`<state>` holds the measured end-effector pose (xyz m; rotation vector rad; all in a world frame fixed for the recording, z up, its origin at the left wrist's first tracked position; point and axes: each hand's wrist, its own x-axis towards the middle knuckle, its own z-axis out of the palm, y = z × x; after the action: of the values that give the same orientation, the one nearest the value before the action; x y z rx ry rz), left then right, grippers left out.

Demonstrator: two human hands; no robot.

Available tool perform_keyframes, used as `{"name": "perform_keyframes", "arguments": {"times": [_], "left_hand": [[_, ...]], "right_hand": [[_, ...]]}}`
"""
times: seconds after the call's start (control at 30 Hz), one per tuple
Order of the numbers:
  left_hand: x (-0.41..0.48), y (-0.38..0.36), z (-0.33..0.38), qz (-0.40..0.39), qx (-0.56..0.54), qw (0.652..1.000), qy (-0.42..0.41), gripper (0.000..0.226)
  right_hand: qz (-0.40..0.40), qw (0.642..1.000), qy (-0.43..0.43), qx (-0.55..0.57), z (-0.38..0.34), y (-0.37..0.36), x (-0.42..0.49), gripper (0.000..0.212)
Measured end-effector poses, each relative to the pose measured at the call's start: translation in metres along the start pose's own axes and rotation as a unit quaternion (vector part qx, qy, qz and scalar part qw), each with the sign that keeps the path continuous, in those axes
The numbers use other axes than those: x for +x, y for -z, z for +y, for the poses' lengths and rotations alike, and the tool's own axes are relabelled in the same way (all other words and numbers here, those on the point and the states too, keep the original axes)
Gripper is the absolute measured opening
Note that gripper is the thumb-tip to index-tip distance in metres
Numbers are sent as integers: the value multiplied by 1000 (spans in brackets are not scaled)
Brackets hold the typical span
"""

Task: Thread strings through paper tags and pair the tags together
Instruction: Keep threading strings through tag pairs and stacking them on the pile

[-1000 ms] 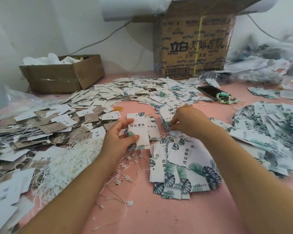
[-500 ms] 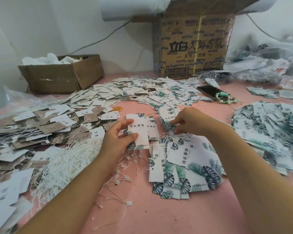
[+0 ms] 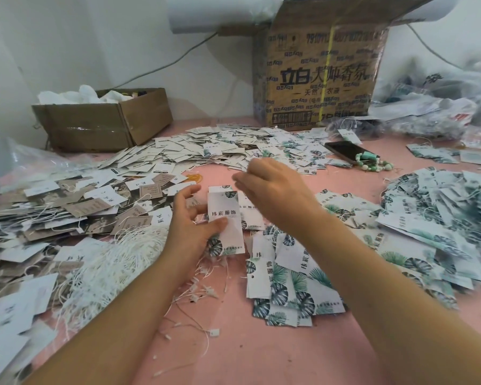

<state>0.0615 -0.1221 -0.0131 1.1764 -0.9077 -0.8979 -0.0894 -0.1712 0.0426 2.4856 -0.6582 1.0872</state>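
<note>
Blur smears the right hand [image 3: 272, 190] as it hangs above the pink table [image 3: 261, 357], its fingertips drawn together toward nine o'clock. I cannot tell whether they pinch a string or nothing, and its forearm hides part of the leaf-print stack [image 3: 289, 276] at five o'clock. At centre the left hand [image 3: 190, 226] grips one leaf-print tag [image 3: 226, 218], thumb across its face and fingers half hidden behind, with the white strings [image 3: 117, 257] at its eight o'clock. Half a second ago the right hand sat low on the stack; it has since lifted toward twelve o'clock, while the tag stays put.

"玮宸服饰" on the leaf-print tag [image 3: 224, 215], "立白" on the tall carton [image 3: 317, 79]
</note>
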Motion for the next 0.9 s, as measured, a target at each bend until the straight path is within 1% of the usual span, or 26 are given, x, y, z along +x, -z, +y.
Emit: {"name": "perform_keyframes", "arguments": {"times": [0.1,0.17,0.23,0.33,0.4,0.47,0.53,0.6,0.67,0.77,0.83,0.9], "left_hand": [[1,2,1,-7,-31,999,6,60],[2,3,1,-7,-43,999,11,57],[3,3,2,0,-50,999,17,49],[5,2,2,37,-46,998,36,41],[6,2,0,67,-26,997,38,38],[2,1,-1,65,14,998,10,30],[-1,0,-1,43,59,996,-41,26],[-3,-1,-4,29,109,990,-83,32],[-5,-3,-4,20,121,988,-95,40],[-7,-5,-3,14,98,991,-88,54],[-7,-7,-2,17,90,992,-87,64],[-7,-8,-2,11,78,993,-84,70]], "right_hand": [[-46,997,63,0,-14,-10,0,15],[-86,994,71,7,-19,-13,-3,13],[-127,990,68,10,-21,-15,-4,11],[-206,978,40,20,-23,-18,-4,21],[-217,974,8,57,-22,-19,-4,25],[-216,971,-40,96,-19,-18,-4,22],[-194,964,-107,148,-16,-16,-3,20],[-152,948,-184,210,-13,-14,-1,22],[-113,934,-235,244,-10,-11,0,19],[-52,913,-279,294,-6,-9,0,7],[-38,900,-301,314,-4,-7,0,4],[-36,894,-311,319,-3,-7,-1,7]]}}
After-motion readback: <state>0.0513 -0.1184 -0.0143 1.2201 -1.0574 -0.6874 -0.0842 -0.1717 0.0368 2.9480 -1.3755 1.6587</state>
